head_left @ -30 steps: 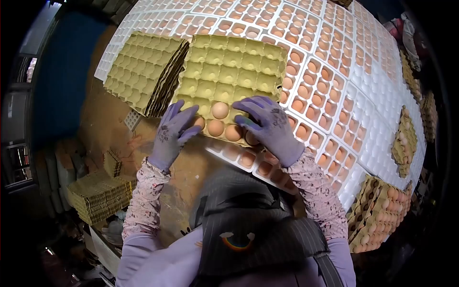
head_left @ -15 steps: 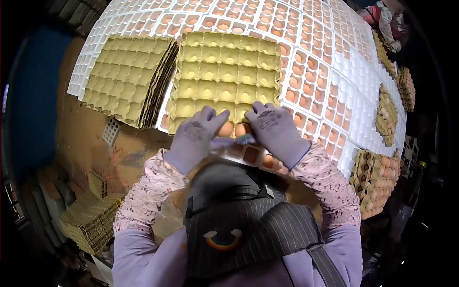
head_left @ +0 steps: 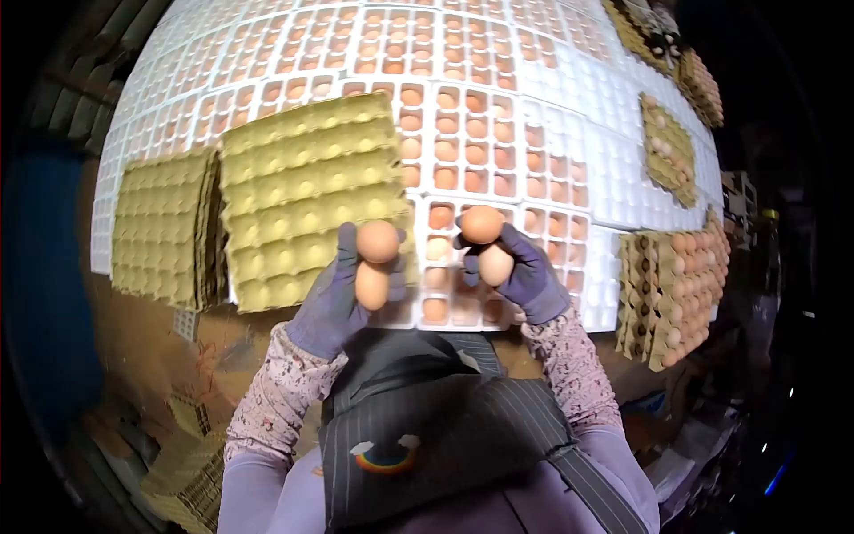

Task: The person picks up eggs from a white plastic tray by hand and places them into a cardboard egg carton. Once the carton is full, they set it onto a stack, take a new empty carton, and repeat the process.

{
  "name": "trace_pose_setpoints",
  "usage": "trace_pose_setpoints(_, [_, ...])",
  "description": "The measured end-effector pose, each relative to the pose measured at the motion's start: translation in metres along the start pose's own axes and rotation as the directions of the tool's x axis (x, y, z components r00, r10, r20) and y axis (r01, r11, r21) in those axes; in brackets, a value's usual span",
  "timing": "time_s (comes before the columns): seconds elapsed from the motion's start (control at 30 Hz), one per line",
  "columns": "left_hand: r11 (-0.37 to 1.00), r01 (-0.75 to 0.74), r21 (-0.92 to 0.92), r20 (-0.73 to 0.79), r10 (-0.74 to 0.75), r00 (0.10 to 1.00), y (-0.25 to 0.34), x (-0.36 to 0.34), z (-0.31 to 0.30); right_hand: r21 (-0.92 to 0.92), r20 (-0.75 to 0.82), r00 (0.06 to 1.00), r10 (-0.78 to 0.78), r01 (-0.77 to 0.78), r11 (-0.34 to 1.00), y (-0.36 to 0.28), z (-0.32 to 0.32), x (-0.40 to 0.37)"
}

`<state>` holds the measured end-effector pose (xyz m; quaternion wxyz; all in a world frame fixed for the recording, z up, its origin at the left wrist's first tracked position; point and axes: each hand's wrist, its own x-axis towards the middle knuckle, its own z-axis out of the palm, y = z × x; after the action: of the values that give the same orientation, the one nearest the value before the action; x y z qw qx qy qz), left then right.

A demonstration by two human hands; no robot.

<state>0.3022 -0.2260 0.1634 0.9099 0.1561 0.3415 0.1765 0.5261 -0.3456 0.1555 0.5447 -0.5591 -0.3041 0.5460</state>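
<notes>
Has moved off the near edge of the pulp tray (head_left: 311, 191) since the earlier frame, lifting eggs clear of it. Grips one pair of eggs (head_left: 377, 241) in the gloved left hand (head_left: 334, 301), fingers curled around them; clasps another pair of eggs (head_left: 481, 224) in the gloved right hand (head_left: 534, 280), also with bent fingers. Shows under and beyond the fingers a broad spread of white trays (head_left: 471, 327), many cells filled with eggs. Reveals a brown, scuffed surface (head_left: 142, 334) left of the left fingers, below the trays, and a dark room with a blue panel (head_left: 53, 258) farther out. Has dimpled, fibrous yellow-green pulp beside the left fingers, a layered stack of pulp trays (head_left: 160, 231) farther left, glossy square-celled plastic underneath, smooth oval shells in the grip, and a tilted egg-filled stack (head_left: 680, 294) well right of the right fingers.
</notes>
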Motion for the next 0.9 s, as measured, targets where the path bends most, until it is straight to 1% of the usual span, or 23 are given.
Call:
trace_pose_setpoints(0.03, [0.997, 0.013, -0.082, 0.039, -0.01, 0.999, -0.007, 0.013, 0.016, -0.293, 0.023, 0.991, -0.128, 0.129, 0.947, -0.006, -0.01, -0.007])
trace_pose_setpoints(0.07, [0.993, 0.014, 0.113, 0.071, -0.022, 0.997, -0.014, 0.027, 0.017, -0.026, -0.036, 0.99, -0.136, 0.135, 0.99, -0.001, -0.024, -0.008])
trace_pose_setpoints(0.1, [0.953, -0.004, 0.304, 0.098, -0.027, 0.995, -0.02, 0.04, 0.017, 0.247, -0.086, 0.986, -0.14, 0.157, 0.956, 0.006, -0.043, -0.005])
trace_pose_setpoints(0.13, [0.73, -0.267, 0.629, 0.147, 0.225, 0.963, -0.034, 0.051, 0.045, 0.425, -0.123, 0.992, -0.017, 0.068, 0.903, 0.008, -0.065, -0.004])
trace_pose_setpoints(0.17, [0.92, -0.111, 0.375, 0.078, 0.088, 0.993, -0.037, 0.063, 0.074, 0.33, -0.177, 0.983, -0.046, 0.103, 0.938, 0.012, -0.089, -0.002])
trace_pose_setpoints(0.2, [0.876, -0.168, 0.451, 0.069, 0.154, 0.986, -0.047, 0.085, 0.094, 0.152, -0.259, 0.96, -0.11, 0.153, 0.977, 0.007, -0.112, -0.002])
trace_pose_setpoints(0.23, [0.822, -0.222, 0.524, 0.064, 0.222, 0.973, -0.056, 0.109, 0.112, 0.064, -0.347, 0.931, -0.111, 0.142, 0.988, 0.006, -0.137, 0.006])
trace_pose_setpoints(0.27, [0.769, -0.228, 0.597, 0.074, 0.23, 0.97, -0.062, 0.137, 0.125, -0.02, -0.433, 0.895, -0.111, 0.113, 0.993, 0.005, -0.162, 0.014])
trace_pose_setpoints(0.3, [0.749, -0.156, 0.644, 0.022, 0.186, 0.982, -0.068, 0.163, 0.139, 0.002, -0.531, 0.846, -0.039, 0.047, 0.999, 0.01, -0.19, 0.031])
trace_pose_setpoints(0.33, [0.663, -0.195, 0.723, 0.032, 0.25, 0.968, -0.075, 0.187, 0.157, -0.179, -0.589, 0.807, -0.041, -0.081, 0.981, 0.008, -0.214, 0.043])
trace_pose_setpoints(0.37, [0.564, -0.225, 0.794, 0.045, 0.314, 0.948, -0.08, 0.213, 0.174, -0.52, -0.582, 0.753, -0.308, -0.053, 0.853, 0.028, -0.242, 0.063])
trace_pose_setpoints(0.4, [0.307, -0.357, 0.882, 0.179, 0.483, 0.857, -0.092, 0.253, 0.17, -0.666, -0.537, 0.75, -0.387, -0.096, 0.74, 0.024, -0.255, 0.077])
trace_pose_setpoints(0.43, [0.013, -0.433, 0.902, 0.342, 0.591, 0.73, -0.106, 0.294, 0.161, -0.788, -0.478, 0.75, -0.457, -0.135, 0.601, 0.022, -0.267, 0.09])
trace_pose_setpoints(0.47, [-0.092, -0.362, 0.928, 0.35, 0.553, 0.756, -0.11, 0.319, 0.163, -0.791, -0.47, 0.791, -0.391, -0.182, 0.584, 0.024, -0.28, 0.103])
trace_pose_setpoints(0.5, [-0.1, -0.352, 0.931, 0.346, 0.556, 0.756, -0.112, 0.336, 0.163, -0.787, -0.467, 0.795, -0.388, -0.173, 0.593, 0.026, -0.289, 0.113])
trace_pose_setpoints(0.57, [-0.269, -0.239, 0.933, 0.344, 0.472, 0.812, -0.112, 0.366, 0.159, -0.862, -0.384, 0.841, -0.381, -0.178, 0.474, 0.032, -0.305, 0.133])
trace_pose_setpoints(0.6, [-0.264, -0.275, 0.925, 0.376, 0.519, 0.768, -0.106, 0.373, 0.162, -0.825, -0.393, 0.833, -0.39, -0.132, 0.55, 0.025, -0.305, 0.141])
trace_pose_setpoints(0.63, [-0.148, -0.35, 0.925, 0.371, 0.556, 0.744, -0.096, 0.379, 0.168, -0.821, -0.388, 0.837, -0.386, -0.124, 0.557, 0.033, -0.311, 0.156])
trace_pose_setpoints(0.7, [-0.094, -0.448, 0.889, 0.394, 0.654, 0.645, -0.082, 0.398, 0.172, -0.846, -0.25, 0.664, -0.705, 0.205, 0.493, 0.051, -0.32, 0.192])
trace_pose_setpoints(0.73, [-0.148, -0.527, 0.837, 0.463, 0.705, 0.537, -0.081, 0.417, 0.162, -0.789, -0.331, 0.675, -0.659, 0.185, 0.586, 0.038, -0.311, 0.2])
trace_pose_setpoints(0.77, [-0.404, -0.416, 0.815, 0.574, 0.662, 0.481, -0.077, 0.432, 0.151, -0.87, -0.245, 0.686, -0.685, 0.156, 0.467, 0.042, -0.313, 0.208])
trace_pose_setpoints(0.83, [-0.502, -0.263, 0.824, 0.556, 0.63, 0.542, -0.082, 0.439, 0.141, -0.966, -0.127, 0.672, -0.729, 0.082, 0.244, 0.069, -0.324, 0.222])
trace_pose_setpoints(0.9, [-0.516, -0.285, 0.808, 0.586, 0.652, 0.481, -0.083, 0.409, 0.15, -0.95, -0.167, 0.656, -0.736, 0.092, 0.298, 0.058, -0.316, 0.211])
